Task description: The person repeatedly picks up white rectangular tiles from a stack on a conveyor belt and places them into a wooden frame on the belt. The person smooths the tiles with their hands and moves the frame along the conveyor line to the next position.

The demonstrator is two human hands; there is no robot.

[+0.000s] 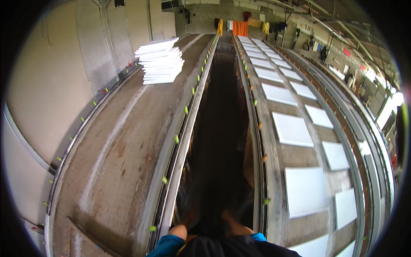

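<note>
Low in the head view, my left hand (189, 216) hangs over the dark aisle, blurred, its fingers too dim to make out. My right hand (227, 215) is across from it above the same aisle, just as smeared and dark. Neither shows anything in its grip. Beside my right arm, a long table (306, 158) carries two rows of flat white rectangular panels (305, 192). A tall, uneven stack of similar white panels (160, 64) stands toward the far end of the long left table (128, 162).
A narrow dark aisle (218, 128) runs between both tables. Small green clips (176, 139) and orange ones (264, 158) line the table rails. A slanted board (92, 237) lies at the near left. Coloured cloths (240, 28) hang at the far end. A pale wall (43, 94) flanks the left table.
</note>
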